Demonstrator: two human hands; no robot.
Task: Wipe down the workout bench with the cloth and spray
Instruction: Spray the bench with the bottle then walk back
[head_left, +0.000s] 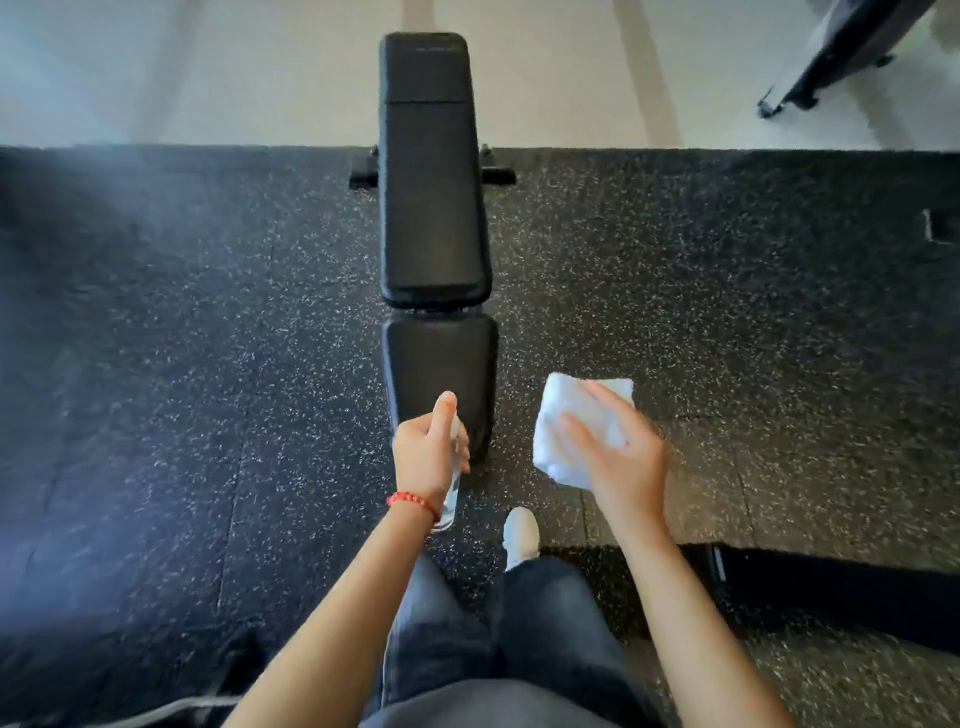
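Note:
The black padded workout bench (431, 208) runs away from me down the middle of the view, a short seat pad (441, 358) nearest and a long back pad beyond it. My left hand (428, 452) grips a clear spray bottle (451, 501), index finger up on its top, held over the near end of the seat pad. To the right of the bench my right hand (618, 452) holds a folded white cloth (576, 431) above the floor, apart from the pad.
Black speckled rubber flooring (208, 364) surrounds the bench, with pale floor (208, 67) beyond it. A dark wheeled machine base (831, 62) stands at the top right. A black bar or frame (831, 587) lies low on the right. My legs and white shoe (521, 535) are below.

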